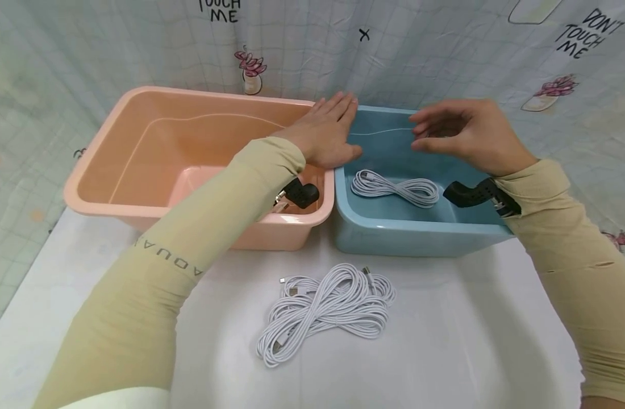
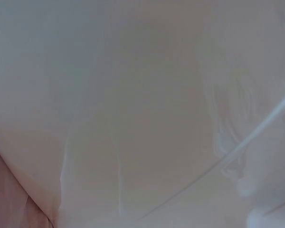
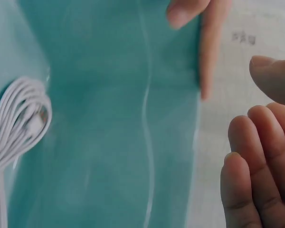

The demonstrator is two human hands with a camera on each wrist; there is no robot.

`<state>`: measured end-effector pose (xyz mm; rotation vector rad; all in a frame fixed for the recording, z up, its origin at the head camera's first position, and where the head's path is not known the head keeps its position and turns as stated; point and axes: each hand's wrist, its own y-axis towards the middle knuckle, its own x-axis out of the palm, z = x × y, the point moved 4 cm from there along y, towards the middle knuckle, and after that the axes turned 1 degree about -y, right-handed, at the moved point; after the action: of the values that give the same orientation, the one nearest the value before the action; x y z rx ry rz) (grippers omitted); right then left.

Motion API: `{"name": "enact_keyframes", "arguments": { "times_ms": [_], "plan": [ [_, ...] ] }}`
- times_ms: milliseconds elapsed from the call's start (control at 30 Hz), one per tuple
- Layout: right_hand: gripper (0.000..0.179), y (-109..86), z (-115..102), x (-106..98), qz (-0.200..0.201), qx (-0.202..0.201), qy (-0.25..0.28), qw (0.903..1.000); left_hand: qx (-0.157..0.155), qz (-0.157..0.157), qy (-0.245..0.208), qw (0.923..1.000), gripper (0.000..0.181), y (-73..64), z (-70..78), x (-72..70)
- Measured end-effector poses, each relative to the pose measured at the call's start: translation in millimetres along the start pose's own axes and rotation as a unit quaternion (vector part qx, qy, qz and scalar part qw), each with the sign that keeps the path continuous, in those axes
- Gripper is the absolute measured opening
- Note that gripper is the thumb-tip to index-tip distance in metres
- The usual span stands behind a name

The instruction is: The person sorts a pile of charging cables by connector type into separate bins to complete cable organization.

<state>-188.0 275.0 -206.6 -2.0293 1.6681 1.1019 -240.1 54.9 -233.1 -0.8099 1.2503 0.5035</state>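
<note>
The left hand rests, fingers straight, where the peach tub meets the blue tub; the right hand, fingers bent but released, hovers at the latter's one o'clock. Inside sits one coiled cable; a cable pile lies at seven o'clock.
</note>
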Motion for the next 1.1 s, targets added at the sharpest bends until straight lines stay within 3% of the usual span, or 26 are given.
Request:
{"name": "enact_keyframes", "arguments": {
  "times_ms": [267,400,667,1100],
  "plan": [
    [0.042,-8.0,-39,11,-0.012,-0.088,-0.015,0.9959,-0.004,-0.001,-0.003,1.0,0.087,1.5,-2.6,4.4],
    [0.043,-14.3,-56,20,-0.034,-0.135,0.013,0.9902,-0.011,0.0,-0.004,0.9999,0.087,2.0,-4.5,5.8],
    [0.041,-33.1,-80,38,-0.061,-0.155,0.045,0.9851,-0.012,0.001,-0.011,0.9999,0.087,1.0,-5.2,6.0],
    [0.039,-63.8,-111,72,-0.127,-0.252,0.116,0.9522,-0.003,0.006,-0.008,0.9999,0.086,0.3,-1.4,0.2]
  ]
}}
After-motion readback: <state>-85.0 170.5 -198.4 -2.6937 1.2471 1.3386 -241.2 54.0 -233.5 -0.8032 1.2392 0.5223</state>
